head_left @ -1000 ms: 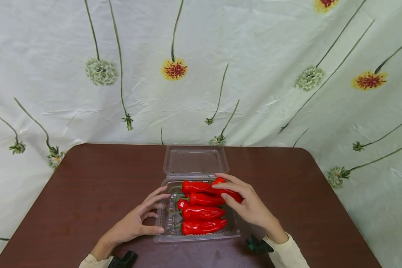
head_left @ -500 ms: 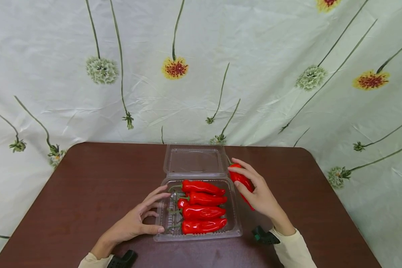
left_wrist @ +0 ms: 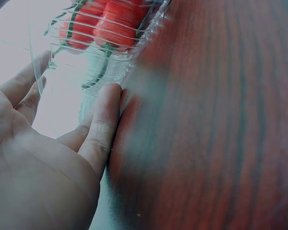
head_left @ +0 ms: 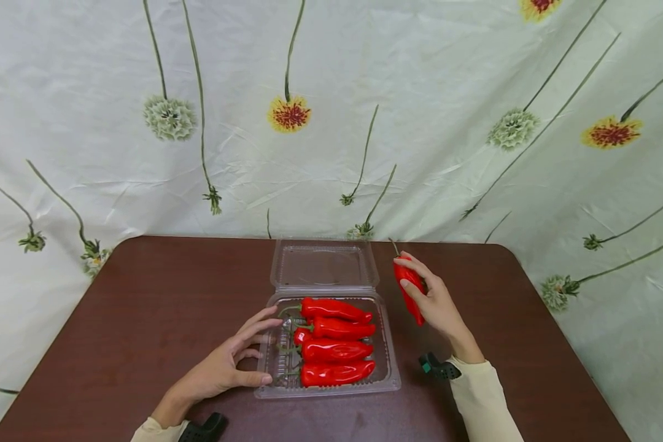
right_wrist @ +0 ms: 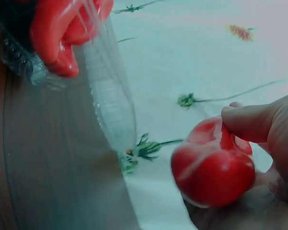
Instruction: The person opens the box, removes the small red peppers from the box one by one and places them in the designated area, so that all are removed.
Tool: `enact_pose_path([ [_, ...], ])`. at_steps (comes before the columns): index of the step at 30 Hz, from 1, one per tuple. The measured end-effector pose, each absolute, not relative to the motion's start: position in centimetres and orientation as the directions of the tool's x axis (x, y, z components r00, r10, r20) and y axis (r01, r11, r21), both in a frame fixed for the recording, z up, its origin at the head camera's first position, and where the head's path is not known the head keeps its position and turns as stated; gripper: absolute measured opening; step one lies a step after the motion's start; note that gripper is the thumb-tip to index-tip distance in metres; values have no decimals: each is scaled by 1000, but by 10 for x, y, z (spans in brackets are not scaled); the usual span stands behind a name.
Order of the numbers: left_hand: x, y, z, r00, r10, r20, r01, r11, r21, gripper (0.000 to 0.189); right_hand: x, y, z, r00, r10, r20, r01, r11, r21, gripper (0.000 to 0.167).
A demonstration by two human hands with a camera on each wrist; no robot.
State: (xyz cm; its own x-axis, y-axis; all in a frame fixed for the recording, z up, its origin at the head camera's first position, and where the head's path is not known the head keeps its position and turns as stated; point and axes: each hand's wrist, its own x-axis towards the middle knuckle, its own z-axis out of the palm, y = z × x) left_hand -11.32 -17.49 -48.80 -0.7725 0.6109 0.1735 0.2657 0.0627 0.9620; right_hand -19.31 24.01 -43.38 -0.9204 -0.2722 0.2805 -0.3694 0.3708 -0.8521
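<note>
In my right hand (head_left: 433,301) is a long red pepper (head_left: 409,285), gripped between thumb and fingers to the right of the clear plastic clamshell box (head_left: 389,368). Its green stem points toward the back, and the right wrist view shows the thumb pressed on this pepper (right_wrist: 213,165). My left hand (head_left: 221,371) touches the box's left side with spread, fairly straight fingers; the thumb lies at the near left corner. Several red peppers (head_left: 337,351) lie crosswise in the box, their green stems toward my left hand.
The box's lid (head_left: 325,264) is folded open toward the back of the brown table (head_left: 171,294). Behind the table hangs a pale cloth (head_left: 431,123) printed with flowers. A black wrist strap (head_left: 439,368) sits on the right forearm.
My right hand has lifted one pepper from the box's far right part and carried it right and back, beyond the rim. My left hand has stayed in place.
</note>
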Motion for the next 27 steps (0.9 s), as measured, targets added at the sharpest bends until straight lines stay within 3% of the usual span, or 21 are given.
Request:
enact_pose_path([
  [7, -113, -174, -488, -776, 607, 172, 261, 61, 963, 81, -210, 243, -447, -968, -174, 180, -232, 353, -906, 45],
  [15, -113, -174, -489, -789, 600, 132, 223, 80, 971, 82, -222, 249, -456, -984, -160, 79, -133, 365, -922, 60],
  [27, -114, -175, -493, -770, 622, 145, 232, 62, 971, 82, -227, 255, -469, -994, -104, -9, -35, 415, -909, 57],
])
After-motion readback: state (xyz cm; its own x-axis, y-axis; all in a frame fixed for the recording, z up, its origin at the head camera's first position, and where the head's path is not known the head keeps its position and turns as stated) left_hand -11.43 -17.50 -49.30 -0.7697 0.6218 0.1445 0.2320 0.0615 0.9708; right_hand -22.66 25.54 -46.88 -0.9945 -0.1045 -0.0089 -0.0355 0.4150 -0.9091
